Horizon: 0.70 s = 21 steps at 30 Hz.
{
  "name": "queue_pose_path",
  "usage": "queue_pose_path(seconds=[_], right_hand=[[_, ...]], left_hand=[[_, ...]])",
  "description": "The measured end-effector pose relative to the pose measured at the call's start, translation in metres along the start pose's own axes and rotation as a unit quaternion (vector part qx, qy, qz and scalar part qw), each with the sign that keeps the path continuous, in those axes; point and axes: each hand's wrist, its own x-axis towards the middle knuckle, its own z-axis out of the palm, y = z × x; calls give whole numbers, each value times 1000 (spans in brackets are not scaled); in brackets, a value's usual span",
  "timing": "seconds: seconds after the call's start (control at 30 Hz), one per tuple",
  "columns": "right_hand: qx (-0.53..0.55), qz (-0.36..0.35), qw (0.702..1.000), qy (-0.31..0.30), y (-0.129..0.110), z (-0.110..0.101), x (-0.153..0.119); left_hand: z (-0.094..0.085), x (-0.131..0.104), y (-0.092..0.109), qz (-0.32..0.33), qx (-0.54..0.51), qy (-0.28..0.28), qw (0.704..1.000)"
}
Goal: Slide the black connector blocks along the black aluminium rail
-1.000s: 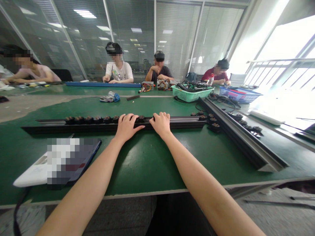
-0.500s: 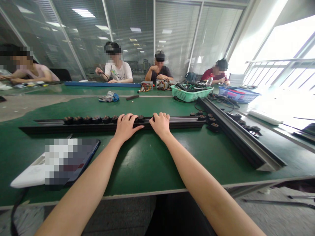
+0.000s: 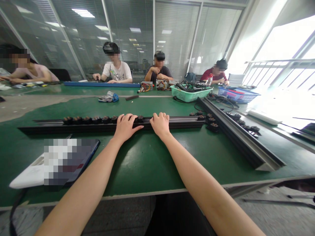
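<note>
A long black metal rail (image 3: 66, 129) with an open channel lies across the table in front of me. Several black socket modules (image 3: 87, 120) with copper-coloured contacts sit in a row along its left half. My left hand (image 3: 125, 127) grips the rail from above, its fingers bent over the channel and its thumb along the near side. Just right of it, one socket module (image 3: 140, 118) shows between my hands. My right hand (image 3: 160, 124) is closed over the channel with curled fingers; whatever lies under the fingertips is hidden.
A second black rail (image 3: 236, 137) lies slantwise at right, with loose socket modules (image 3: 213, 124) beside it. A green basket (image 3: 187, 95) of cables and a blue basket (image 3: 238, 95) stand behind. A white device (image 3: 29, 172) lies front left. Several people sit opposite.
My hands stay almost in place on the rail; the right fingers have shifted very slightly. Across the table, a person in a white shirt has lowered one hand toward the blue strip.
</note>
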Motion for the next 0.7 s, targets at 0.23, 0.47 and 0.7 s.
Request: queue_pose_path(seconds=[0.23, 0.47, 0.7], right_hand=[[-2, 1, 1000, 0, 1, -1, 0], [2, 3, 1000, 9, 2, 0, 0], [-6, 2, 1000, 11, 1, 0, 0]], left_hand=[[0, 0, 1, -7, -3, -3, 1000], [0, 0, 0, -3, 3, -1, 1000], [1, 0, 0, 0, 8, 1, 1000]])
